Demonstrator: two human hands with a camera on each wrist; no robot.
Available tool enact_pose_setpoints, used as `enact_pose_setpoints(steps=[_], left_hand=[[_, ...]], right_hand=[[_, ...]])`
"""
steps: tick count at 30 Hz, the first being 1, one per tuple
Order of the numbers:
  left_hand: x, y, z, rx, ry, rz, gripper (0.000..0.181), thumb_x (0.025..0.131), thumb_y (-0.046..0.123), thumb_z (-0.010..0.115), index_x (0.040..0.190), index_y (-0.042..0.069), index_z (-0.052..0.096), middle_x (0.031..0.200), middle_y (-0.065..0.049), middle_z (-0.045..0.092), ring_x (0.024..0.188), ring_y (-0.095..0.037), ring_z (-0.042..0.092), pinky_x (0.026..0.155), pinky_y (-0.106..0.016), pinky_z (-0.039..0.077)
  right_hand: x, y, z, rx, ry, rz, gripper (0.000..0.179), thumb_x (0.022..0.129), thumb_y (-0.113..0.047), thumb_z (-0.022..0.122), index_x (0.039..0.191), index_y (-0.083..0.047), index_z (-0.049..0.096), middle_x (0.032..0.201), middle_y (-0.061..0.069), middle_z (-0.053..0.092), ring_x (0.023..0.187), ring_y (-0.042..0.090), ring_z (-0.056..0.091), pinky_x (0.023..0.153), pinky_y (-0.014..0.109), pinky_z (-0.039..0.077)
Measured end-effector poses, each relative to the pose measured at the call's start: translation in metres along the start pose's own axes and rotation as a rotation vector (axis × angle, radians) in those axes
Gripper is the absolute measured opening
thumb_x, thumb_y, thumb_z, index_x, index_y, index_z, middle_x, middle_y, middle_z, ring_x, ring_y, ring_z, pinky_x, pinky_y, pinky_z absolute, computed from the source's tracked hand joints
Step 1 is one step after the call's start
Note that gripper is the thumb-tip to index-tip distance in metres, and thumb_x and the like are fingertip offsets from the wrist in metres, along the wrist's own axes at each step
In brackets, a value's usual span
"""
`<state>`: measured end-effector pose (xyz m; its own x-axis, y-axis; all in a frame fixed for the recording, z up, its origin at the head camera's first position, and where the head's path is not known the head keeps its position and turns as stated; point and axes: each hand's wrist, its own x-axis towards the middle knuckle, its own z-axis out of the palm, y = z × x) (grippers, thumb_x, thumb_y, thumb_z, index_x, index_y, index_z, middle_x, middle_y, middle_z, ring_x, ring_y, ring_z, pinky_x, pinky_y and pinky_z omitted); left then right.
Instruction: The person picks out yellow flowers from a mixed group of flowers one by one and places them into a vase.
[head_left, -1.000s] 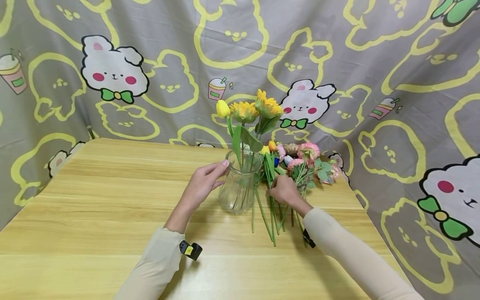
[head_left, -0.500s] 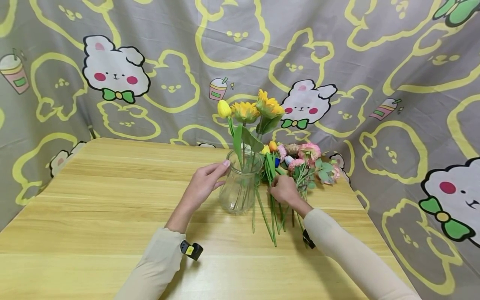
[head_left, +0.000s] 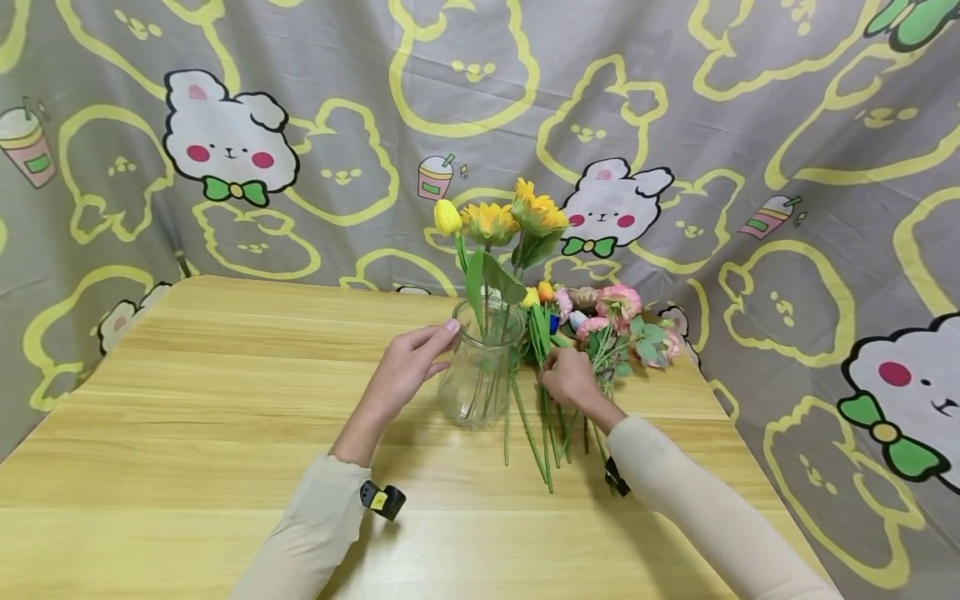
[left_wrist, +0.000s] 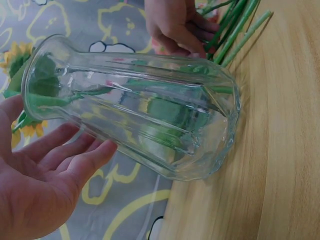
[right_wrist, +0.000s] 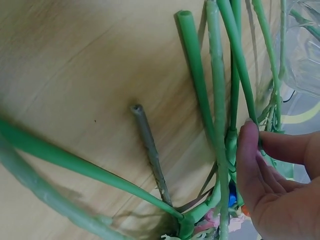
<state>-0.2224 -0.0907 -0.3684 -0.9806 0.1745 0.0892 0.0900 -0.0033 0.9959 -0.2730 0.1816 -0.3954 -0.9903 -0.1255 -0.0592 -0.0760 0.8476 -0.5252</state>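
Observation:
A clear glass vase (head_left: 471,392) stands on the wooden table, holding a yellow tulip (head_left: 447,217) and two sunflowers (head_left: 489,223). My left hand (head_left: 405,367) is at its left side, thumb at the rim; in the left wrist view the fingers (left_wrist: 92,157) lie nearly straight along the glass. To the right of the vase, my right hand (head_left: 570,375) pinches a green flower stem (right_wrist: 242,75) between thumb and forefinger, apparently of a tulip. Its bloom cannot be told for certain; orange and yellow tulips (head_left: 545,292) lie just beyond the hand.
Pink flowers (head_left: 618,304) with leafy sprigs (head_left: 648,337) lie at the back right of the table (head_left: 225,400). Several loose stems (head_left: 543,454) point toward the front, right of the vase. A patterned grey curtain (head_left: 337,67) hangs behind the table and along its sides.

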Motion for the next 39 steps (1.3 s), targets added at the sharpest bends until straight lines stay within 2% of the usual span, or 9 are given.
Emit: enact_pose_setpoints(steps=[9,16,19,24,27,30,34,39], left_hand=[[0.000,0.000,-0.001,0.001,-0.003,-0.001,0.067,0.099,0.057,0.059,0.140,0.004,0.059,0.145,-0.013,0.058,0.135,-0.025,0.055,0.107,-0.036,0.055],[0.000,-0.001,0.000,0.004,-0.003,-0.004,0.067,0.099,0.057,0.058,0.140,0.004,0.059,0.144,-0.013,0.059,0.135,-0.025,0.056,0.107,-0.035,0.055],[0.001,-0.002,-0.001,0.008,0.004,-0.005,0.067,0.099,0.057,0.059,0.140,0.004,0.060,0.143,-0.012,0.059,0.134,-0.024,0.056,0.106,-0.033,0.055],[0.001,-0.002,-0.001,0.009,0.008,-0.003,0.067,0.098,0.057,0.059,0.140,0.005,0.060,0.144,-0.011,0.059,0.134,-0.023,0.056,0.105,-0.033,0.055],[0.001,-0.002,-0.001,0.006,0.004,-0.002,0.068,0.098,0.057,0.059,0.140,0.005,0.059,0.144,-0.012,0.059,0.135,-0.024,0.056,0.106,-0.033,0.055],[0.001,-0.002,-0.001,0.005,0.003,-0.002,0.068,0.098,0.058,0.059,0.140,0.004,0.059,0.144,-0.013,0.059,0.134,-0.026,0.057,0.106,-0.034,0.055],[0.000,-0.001,0.000,0.007,0.003,-0.001,0.068,0.098,0.058,0.059,0.140,0.005,0.059,0.144,-0.013,0.059,0.134,-0.027,0.057,0.105,-0.033,0.056],[0.000,-0.001,0.000,0.008,0.004,-0.002,0.067,0.098,0.057,0.059,0.140,0.004,0.059,0.144,-0.013,0.059,0.134,-0.027,0.057,0.106,-0.034,0.055]], right_hand=[[0.001,-0.001,-0.005,0.030,0.033,-0.015,0.009,0.093,-0.003,0.059,0.090,0.000,0.067,0.066,0.013,0.069,0.054,0.030,0.070,0.051,0.034,0.061],[0.001,-0.005,-0.010,0.082,0.048,0.006,0.010,0.096,-0.005,0.061,0.095,0.002,0.068,0.090,0.022,0.074,0.059,0.033,0.072,0.047,0.030,0.059],[0.003,-0.007,-0.014,0.090,0.062,0.014,0.009,0.097,-0.008,0.064,0.095,0.000,0.067,0.083,0.022,0.072,0.060,0.034,0.072,0.048,0.030,0.059],[0.003,-0.010,-0.020,0.090,0.097,-0.009,0.007,0.095,-0.006,0.064,0.094,0.000,0.068,0.062,0.013,0.066,0.061,0.037,0.072,0.047,0.030,0.059],[0.003,-0.012,-0.025,0.077,0.114,-0.012,0.007,0.095,-0.006,0.066,0.094,0.000,0.068,0.060,0.013,0.066,0.062,0.037,0.073,0.049,0.030,0.059],[0.003,-0.012,-0.030,0.080,0.121,-0.004,0.007,0.096,-0.007,0.067,0.093,0.000,0.066,0.073,0.018,0.070,0.058,0.031,0.072,0.053,0.033,0.062],[0.001,-0.012,-0.037,0.122,0.111,-0.003,0.008,0.095,-0.007,0.068,0.093,0.001,0.066,0.090,0.026,0.072,0.059,0.029,0.073,0.060,0.042,0.066],[0.001,-0.013,-0.046,0.173,0.100,-0.011,0.009,0.095,-0.005,0.067,0.095,0.003,0.067,0.088,0.030,0.072,0.058,0.026,0.073,0.064,0.047,0.066]])
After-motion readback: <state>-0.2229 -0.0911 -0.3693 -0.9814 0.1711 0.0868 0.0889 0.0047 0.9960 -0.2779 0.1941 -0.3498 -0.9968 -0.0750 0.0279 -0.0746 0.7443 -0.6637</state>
